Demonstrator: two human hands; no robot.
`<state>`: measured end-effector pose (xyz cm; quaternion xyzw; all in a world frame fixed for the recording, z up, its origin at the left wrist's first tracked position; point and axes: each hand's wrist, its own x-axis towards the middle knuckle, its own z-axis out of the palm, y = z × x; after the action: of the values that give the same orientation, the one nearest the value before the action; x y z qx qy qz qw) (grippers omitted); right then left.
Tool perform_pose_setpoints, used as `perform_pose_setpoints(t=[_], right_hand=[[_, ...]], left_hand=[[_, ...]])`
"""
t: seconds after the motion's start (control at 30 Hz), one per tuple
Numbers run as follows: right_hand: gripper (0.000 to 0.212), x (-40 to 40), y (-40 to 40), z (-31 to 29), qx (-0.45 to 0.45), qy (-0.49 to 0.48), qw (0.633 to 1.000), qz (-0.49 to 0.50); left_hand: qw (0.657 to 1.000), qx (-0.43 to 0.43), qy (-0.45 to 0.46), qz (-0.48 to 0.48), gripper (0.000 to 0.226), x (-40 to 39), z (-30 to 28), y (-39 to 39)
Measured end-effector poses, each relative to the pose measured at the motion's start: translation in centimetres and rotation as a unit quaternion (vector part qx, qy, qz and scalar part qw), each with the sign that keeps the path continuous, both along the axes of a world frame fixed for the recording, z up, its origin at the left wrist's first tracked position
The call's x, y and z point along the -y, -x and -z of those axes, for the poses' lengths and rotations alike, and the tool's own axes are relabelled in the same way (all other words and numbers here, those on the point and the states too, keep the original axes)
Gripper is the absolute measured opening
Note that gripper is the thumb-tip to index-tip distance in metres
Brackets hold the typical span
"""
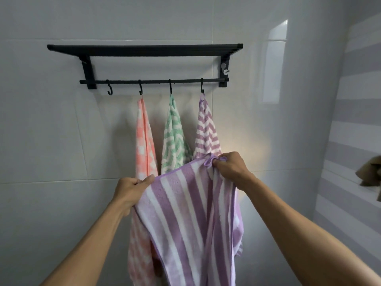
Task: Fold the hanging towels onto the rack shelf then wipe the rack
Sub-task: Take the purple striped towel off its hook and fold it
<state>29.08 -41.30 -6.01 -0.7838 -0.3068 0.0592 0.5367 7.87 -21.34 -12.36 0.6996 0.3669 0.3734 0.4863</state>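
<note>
— Holding what?
— Purple-and-white striped towel (pixel 185 219), spread below the black rack (pixel 144 51); left hand (pixel 129 191) pinched one top corner, right hand (pixel 231 169) gripped the other by its loop.
— Hooks?
— Pink towel (pixel 144 141), green towel (pixel 174 137), purple chevron towel (pixel 206 131) hung there.

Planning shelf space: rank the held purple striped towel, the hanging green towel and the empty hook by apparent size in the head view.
1. Purple striped towel, though it is nearest the camera, so inflated.
2. Green towel.
3. Empty hook.
</note>
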Motion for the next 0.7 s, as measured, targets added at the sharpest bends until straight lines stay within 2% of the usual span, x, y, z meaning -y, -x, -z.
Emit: perform_pose_setpoints(t=[0.07,0.13,0.2,0.23,0.3,0.37,0.47,0.53,0.7], right_hand=[[0.023,0.0,-0.6,0.0,-0.029,-0.01,0.999,0.024],[0.026,0.0,-1.2,0.2,-0.046,-0.019,0.998,0.04],[0.027,0.1,-1.4,0.4,-0.05,-0.015,0.998,0.044],[0.026,0.2,-1.3,0.4,-0.046,-0.013,0.998,0.047],[0.038,0.4,-0.9,0.5,-0.024,-0.013,0.998,0.063],[0.032,0.3,-0.1,0.3,-0.024,-0.049,0.997,0.056],[0.013,-0.3,1.5,-0.3,-0.096,-0.102,0.988,-0.058],[0.008,-0.2,2.7,-1.1,-0.14,-0.104,0.975,-0.137],[0.034,0.4,4.1,-2.0,-0.241,-0.075,0.905,-0.344]], left_hand=[[0.992,0.003,0.087,0.094,0.047,0.1,-0.4,0.4],[0.983,-0.013,0.123,0.135,0.028,0.4,-0.9,0.3],[0.984,0.019,0.134,0.116,0.015,0.7,-1.2,-0.1],[0.985,0.044,0.138,0.092,0.017,0.8,-1.2,-0.5],[0.982,0.1,0.153,0.039,0.022,0.9,-1.6,-1.5],[0.974,0.152,0.164,0.031,0.017,1.2,-2.4,-2.5],[0.971,0.173,0.156,0.059,0.011,2.0,-3.7,-4.0],[0.967,0.179,0.157,0.095,0.006,2.9,-4.4,-4.6],[0.954,0.187,0.142,0.186,0.015,4.5,-5.3,-5.0]])
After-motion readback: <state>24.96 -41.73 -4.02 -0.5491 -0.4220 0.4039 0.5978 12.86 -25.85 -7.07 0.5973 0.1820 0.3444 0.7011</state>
